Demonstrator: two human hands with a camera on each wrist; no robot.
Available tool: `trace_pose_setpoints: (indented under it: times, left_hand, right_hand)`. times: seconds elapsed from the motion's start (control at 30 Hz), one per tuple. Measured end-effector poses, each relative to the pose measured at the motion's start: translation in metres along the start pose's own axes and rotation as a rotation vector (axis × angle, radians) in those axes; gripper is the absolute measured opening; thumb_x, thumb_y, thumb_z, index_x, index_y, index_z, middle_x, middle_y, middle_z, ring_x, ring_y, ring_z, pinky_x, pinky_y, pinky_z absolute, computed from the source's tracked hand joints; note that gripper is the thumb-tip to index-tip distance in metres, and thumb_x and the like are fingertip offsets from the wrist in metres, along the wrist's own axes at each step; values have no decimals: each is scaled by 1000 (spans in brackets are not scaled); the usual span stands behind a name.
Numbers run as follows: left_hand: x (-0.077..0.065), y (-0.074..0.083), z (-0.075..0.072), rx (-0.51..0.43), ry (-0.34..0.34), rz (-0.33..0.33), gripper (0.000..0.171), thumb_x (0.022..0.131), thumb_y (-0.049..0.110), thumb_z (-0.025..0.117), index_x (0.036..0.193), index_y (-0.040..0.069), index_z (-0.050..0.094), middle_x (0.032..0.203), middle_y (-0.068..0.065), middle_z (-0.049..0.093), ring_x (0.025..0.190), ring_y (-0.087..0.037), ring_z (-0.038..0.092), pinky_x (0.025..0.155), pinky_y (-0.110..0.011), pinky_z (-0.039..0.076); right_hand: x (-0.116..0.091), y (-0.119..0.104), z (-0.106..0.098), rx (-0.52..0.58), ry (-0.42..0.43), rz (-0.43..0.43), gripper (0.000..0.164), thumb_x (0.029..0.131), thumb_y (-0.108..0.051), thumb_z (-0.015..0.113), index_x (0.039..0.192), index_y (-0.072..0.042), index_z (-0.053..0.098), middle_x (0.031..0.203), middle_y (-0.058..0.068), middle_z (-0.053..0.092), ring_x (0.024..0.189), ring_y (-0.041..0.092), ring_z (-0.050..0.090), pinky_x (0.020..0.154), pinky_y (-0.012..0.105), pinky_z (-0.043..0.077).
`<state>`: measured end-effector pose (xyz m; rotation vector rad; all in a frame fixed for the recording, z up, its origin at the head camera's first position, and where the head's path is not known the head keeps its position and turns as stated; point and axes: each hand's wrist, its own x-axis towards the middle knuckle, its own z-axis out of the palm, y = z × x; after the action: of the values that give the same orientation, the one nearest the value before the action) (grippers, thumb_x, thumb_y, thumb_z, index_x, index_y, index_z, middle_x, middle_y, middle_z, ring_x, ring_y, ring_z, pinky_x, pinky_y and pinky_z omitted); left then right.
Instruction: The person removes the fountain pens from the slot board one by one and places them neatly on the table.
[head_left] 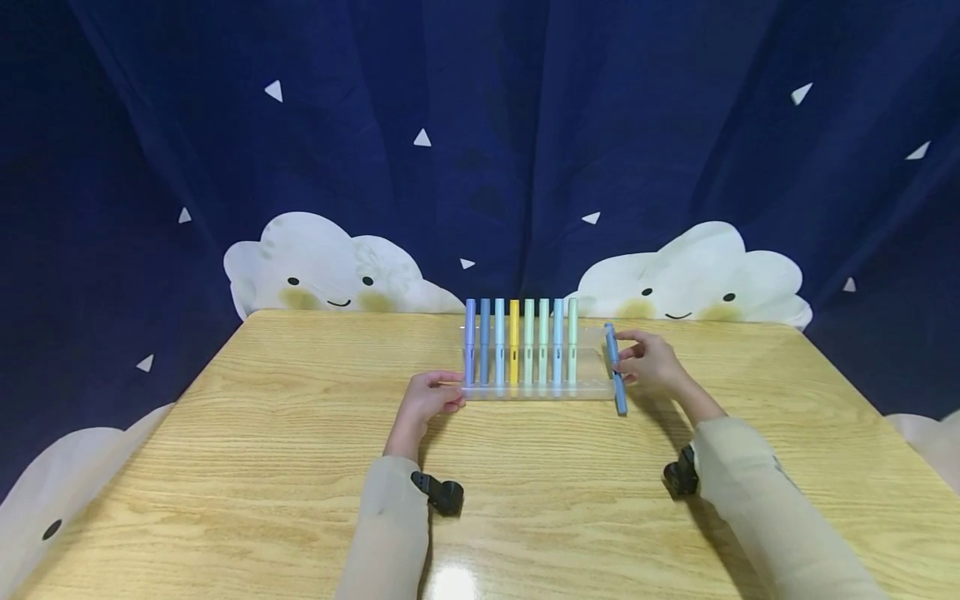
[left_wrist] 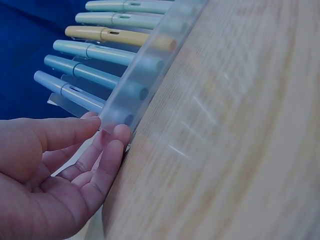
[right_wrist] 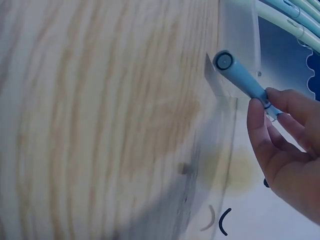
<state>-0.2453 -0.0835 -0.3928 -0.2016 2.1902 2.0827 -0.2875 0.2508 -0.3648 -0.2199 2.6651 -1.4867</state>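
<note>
A clear pen stand [head_left: 540, 392] holds several capped pens side by side, leaning back: violet, blue, pale blue, a yellow pen [head_left: 513, 342] and pale green ones. My left hand [head_left: 430, 398] grips the stand's front left corner between thumb and fingers, as the left wrist view shows up close. Just off the stand's right end, my right hand [head_left: 652, 360] pinches a blue pen [head_left: 621, 400] around its middle. That pen is slightly tilted, one round end facing the camera in the right wrist view. The fingertips cover part of its barrel.
The stand is on a light wooden table [head_left: 262, 467], near its far edge. Behind hangs a dark blue curtain [head_left: 480, 100] printed with white clouds and triangles. Small black cameras [head_left: 447, 497] are strapped to both sleeved wrists.
</note>
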Motion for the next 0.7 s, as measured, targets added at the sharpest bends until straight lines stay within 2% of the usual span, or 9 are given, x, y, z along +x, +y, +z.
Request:
trace_pose_setpoints:
  times: [0.2,0.4,0.7]
  left_hand:
    - [0,-1,0,6,-6,-6,22,81,-9,57,103,-10,59,71,-11,62,59,-14,58,62,-27,52]
    - [-1,-2,-1,-6,-17,-2,22,80,-8,58,102,-10,59,70,-10,61,59,-12,59,59,-23,51]
    - [-1,-2,-2,-29,-19,6,23,79,-10,57,102,-11,59,65,-7,60,57,-11,58,57,-20,50]
  right_hand:
    - [2,1,1,1,-47,68,53,81,7,56,129,10,34,86,15,51,66,19,56,63,35,53]
    - [4,1,2,-6,-81,95,49,80,8,56,125,13,37,86,15,52,63,16,56,63,34,53]
    - [9,3,5,-6,-119,79,46,79,9,58,120,19,38,80,12,53,58,13,57,57,32,53]
